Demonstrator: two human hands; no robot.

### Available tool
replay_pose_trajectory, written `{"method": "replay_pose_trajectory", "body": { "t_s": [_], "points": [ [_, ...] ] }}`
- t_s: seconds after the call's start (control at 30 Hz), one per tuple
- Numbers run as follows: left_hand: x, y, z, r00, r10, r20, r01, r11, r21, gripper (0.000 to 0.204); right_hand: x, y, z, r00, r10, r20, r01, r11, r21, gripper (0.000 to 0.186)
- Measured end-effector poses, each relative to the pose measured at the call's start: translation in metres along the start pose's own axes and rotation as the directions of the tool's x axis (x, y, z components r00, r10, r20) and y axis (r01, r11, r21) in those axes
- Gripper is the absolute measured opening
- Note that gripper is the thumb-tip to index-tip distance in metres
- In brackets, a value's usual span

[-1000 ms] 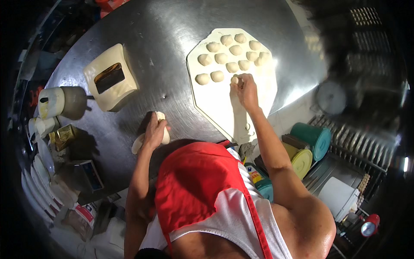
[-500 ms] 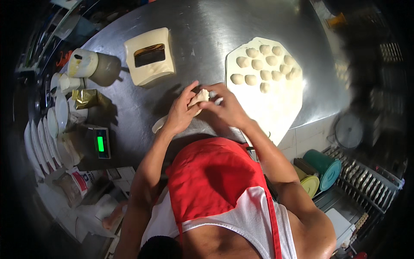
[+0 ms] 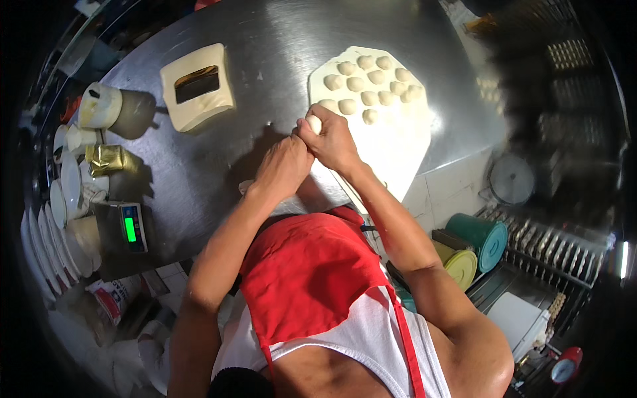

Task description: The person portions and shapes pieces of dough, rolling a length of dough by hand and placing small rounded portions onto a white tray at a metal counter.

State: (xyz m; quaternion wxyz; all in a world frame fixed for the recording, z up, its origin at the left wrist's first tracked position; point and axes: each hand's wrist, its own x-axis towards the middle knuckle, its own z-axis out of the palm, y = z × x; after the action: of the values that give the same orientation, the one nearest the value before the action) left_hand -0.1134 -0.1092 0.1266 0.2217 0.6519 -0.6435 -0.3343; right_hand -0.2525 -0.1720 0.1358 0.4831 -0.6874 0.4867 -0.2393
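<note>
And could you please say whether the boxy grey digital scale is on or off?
On: the digital scale has its rectangular display glowing green.

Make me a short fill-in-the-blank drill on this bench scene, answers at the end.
The bare left hand meets the bare right hand; a smooth, pale dough lump pokes out of the ____ one.
The shiny gold packet lies to the ____ of the flat, white, many-sided board bearing small, round, pale dough balls.
The cloth bib apron is coloured ____.
Missing words: right; left; red.
</note>
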Motion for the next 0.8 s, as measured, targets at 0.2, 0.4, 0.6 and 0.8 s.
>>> {"method": "replay_pose_trajectory", "body": {
  "t_s": [0.2, 0.4, 0.6, 0.8],
  "points": [
    [0.045, -0.055, 0.068, 0.983, -0.122, 0.137, 0.138, 0.984, -0.111, 0.031, -0.060, -0.007, -0.018, 0.977, -0.001, 0.211, -0.016, 0.997, 0.079, 0.027],
    [0.023, -0.029, 0.088, 0.959, -0.244, 0.144, 0.261, 0.958, -0.121, 0.047, -0.012, 0.140, -0.133, 0.961, 0.104, -0.257, -0.161, 0.964, -0.210, 0.045],
    [-0.008, -0.047, 0.090, 0.994, -0.111, -0.013, 0.108, 0.982, -0.155, 0.059, 0.030, 0.250, -0.123, 0.962, -0.117, -0.246, -0.042, 0.829, -0.558, 0.039],
    [-0.022, -0.011, 0.064, 0.983, -0.175, -0.061, 0.136, 0.906, -0.401, 0.072, -0.037, 0.090, -0.041, 0.972, -0.050, 0.230, 0.041, 0.998, 0.040, 0.038]
  ]
}}
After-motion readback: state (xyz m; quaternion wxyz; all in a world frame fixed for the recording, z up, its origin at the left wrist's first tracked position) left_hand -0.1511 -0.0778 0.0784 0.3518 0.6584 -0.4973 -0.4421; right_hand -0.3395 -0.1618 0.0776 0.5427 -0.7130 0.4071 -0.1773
